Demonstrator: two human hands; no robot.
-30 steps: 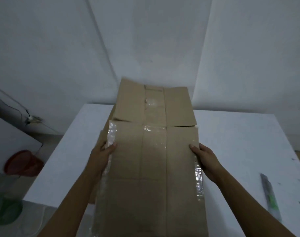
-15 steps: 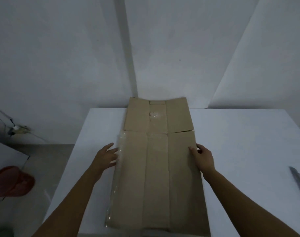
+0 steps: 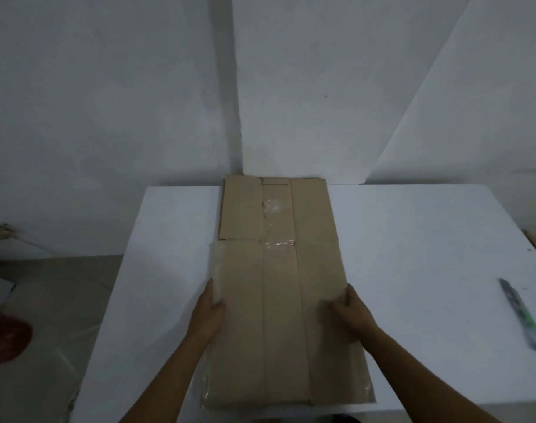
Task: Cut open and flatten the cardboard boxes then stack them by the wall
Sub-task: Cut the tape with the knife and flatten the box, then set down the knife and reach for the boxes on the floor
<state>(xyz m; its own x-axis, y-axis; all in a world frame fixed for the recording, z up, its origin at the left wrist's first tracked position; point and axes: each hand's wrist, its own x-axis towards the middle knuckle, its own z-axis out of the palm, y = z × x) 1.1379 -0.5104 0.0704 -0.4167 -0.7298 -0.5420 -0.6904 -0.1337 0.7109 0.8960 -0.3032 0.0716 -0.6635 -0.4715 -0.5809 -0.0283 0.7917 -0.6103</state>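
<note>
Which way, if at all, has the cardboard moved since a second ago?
Yes: down and forward; the cardboard now lies flat on the table, far end at the wall.

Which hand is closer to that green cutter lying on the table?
Right. The right hand holds the cardboard edge facing the cutter; the left hand holds the opposite edge, farther off.

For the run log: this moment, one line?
cardboard box flat on table | left hand holds left edge | right hand holds right edge | cutter untouched
</note>
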